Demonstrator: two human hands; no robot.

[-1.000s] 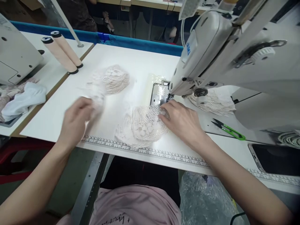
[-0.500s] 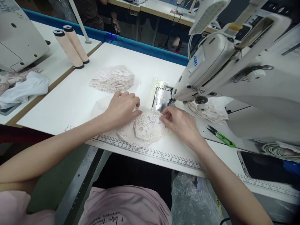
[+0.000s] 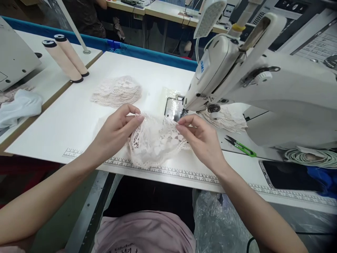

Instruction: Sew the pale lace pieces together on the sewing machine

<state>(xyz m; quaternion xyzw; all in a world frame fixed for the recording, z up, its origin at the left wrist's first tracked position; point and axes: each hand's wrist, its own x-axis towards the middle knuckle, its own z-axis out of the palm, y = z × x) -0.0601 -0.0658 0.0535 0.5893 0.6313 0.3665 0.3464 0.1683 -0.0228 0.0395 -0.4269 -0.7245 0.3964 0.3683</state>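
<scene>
Both my hands hold up a pale lace piece (image 3: 155,140) above the white table (image 3: 79,116), just in front of the sewing machine's needle plate (image 3: 172,107). My left hand (image 3: 116,131) pinches the lace's left upper edge. My right hand (image 3: 201,138) pinches its right upper edge, close to the presser foot. The lace's lower part still rests on the table by the printed ruler (image 3: 168,174). A stack of similar lace pieces (image 3: 117,92) lies farther back on the left.
The white sewing machine (image 3: 250,84) fills the right side. More lace (image 3: 226,119) lies behind its arm. Green thread snips (image 3: 240,146) and a dark phone (image 3: 286,175) lie at the right. Two thread cones (image 3: 65,58) and a white cloth (image 3: 18,107) are on the left table.
My left hand came from the left side of the table to the lace piece. Both hands have since lifted its upper edge off the table.
</scene>
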